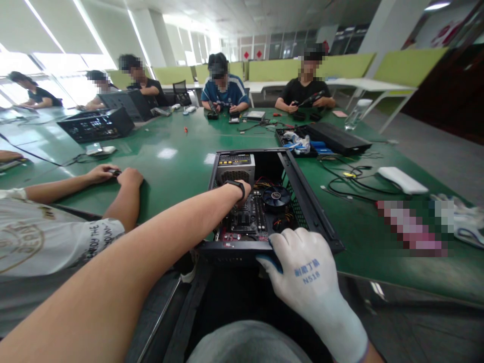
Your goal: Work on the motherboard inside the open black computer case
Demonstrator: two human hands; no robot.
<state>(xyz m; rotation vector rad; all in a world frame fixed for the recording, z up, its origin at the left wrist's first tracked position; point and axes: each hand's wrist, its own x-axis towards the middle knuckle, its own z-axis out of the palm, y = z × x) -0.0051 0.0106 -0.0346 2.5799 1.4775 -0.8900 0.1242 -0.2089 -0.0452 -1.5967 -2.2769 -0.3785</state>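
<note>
Computer case (315,214), one; power supply (236,170), one. Gloved right hand (302,257) pinching case rim; left hand (245,192) inside, grip can't tell.

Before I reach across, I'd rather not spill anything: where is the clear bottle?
In the head view, the clear bottle stands far right on the green table, just right of a small pink item.

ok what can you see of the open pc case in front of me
The case is black, metal by its look, lying open side up at the edge of the green table. Inside are a grey power unit at the far left, a dark board and a round fan; the right wall has small holes. Your gloved right hand grips the near edge; your bare left hand reaches inside, fingertips hidden.
</note>
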